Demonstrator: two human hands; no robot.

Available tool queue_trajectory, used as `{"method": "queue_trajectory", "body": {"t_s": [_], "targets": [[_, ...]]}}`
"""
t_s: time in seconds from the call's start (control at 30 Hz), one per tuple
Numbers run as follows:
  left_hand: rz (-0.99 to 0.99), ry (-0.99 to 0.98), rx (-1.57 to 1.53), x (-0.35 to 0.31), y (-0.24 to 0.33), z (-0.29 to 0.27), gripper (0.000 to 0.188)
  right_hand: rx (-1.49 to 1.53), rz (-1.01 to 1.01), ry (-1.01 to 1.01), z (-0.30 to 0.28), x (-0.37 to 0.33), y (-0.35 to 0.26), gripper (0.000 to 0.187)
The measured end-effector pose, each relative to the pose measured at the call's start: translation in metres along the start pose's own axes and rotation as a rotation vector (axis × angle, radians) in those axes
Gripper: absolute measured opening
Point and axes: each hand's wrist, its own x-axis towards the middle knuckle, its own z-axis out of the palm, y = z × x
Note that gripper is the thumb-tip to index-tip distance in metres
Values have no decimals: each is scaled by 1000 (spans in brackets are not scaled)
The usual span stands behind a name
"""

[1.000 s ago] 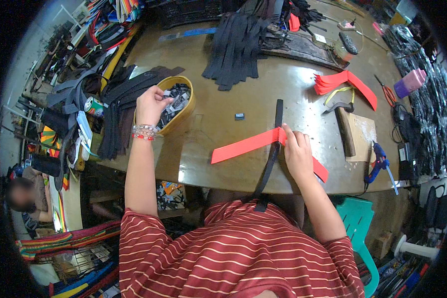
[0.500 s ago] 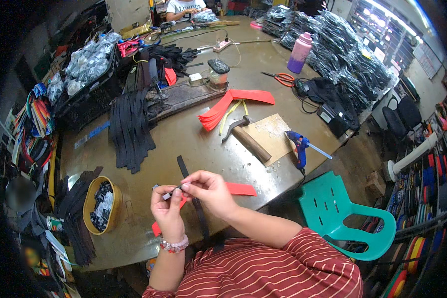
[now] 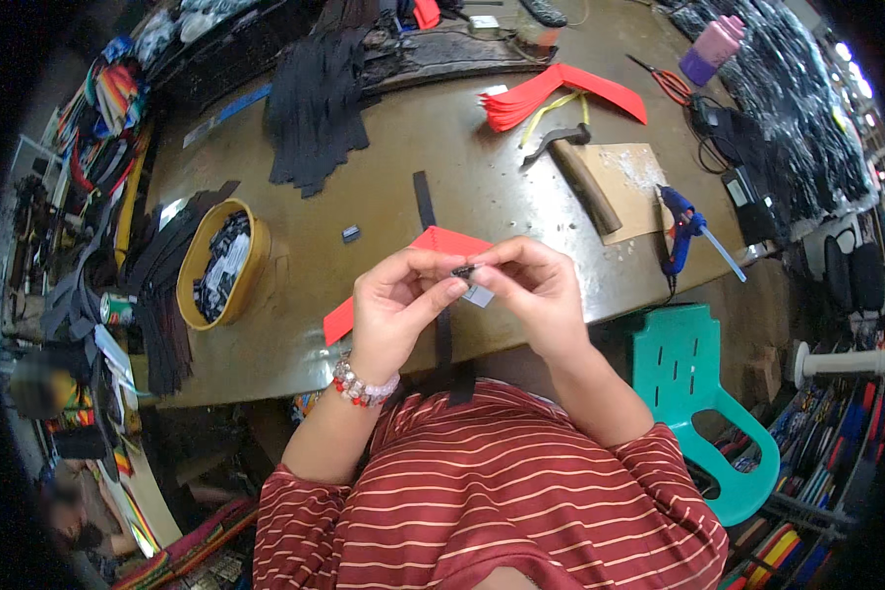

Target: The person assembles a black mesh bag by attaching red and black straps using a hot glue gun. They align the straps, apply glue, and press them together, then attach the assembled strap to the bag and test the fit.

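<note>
My left hand (image 3: 398,300) and my right hand (image 3: 541,295) meet above the near table edge, thumbs and fingertips pinching one small black piece (image 3: 463,271). Its exact kind is hidden by the fingers. A pale flat bit (image 3: 479,295) shows just under the right fingertips. Beneath both hands a red strap (image 3: 339,321) lies crosswise, partly covered. A black strap (image 3: 424,201) runs lengthwise under them toward my body. To the left of the hands a small dark block-like piece with a pale top (image 3: 351,234) lies alone on the table.
A yellow tub (image 3: 249,285) of small black pieces stands at the left, beside dark straps (image 3: 157,305). Farther back lie black straps (image 3: 315,108), red straps (image 3: 560,88) and a hammer (image 3: 585,185) on a board (image 3: 627,172). A blue glue gun (image 3: 680,231) and green chair (image 3: 674,354) are at right.
My view has tilted downward and shifted. A small dark piece now lies on the table left of my hands. My hands have changed their pinch and now meet more evenly over the straps.
</note>
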Motion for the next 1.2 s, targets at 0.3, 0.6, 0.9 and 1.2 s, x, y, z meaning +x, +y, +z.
{"method": "queue_trajectory", "body": {"t_s": [0.3, 0.6, 0.9, 1.2], "targets": [[-50, 117, -19, -4, 1, 7, 15, -78, 18, -66, -2, -7, -6, 22], [-35, 133, -7, -7, -5, 8, 13, -97, 60, 1, 1, -5, -5, 17], [-69, 109, -1, -12, -16, 6, 19, -89, 105, -18, -5, -4, 4, 15], [-116, 121, 65, -6, -36, 9, 14, -246, 133, 23, -18, -8, 18, 16]]}}
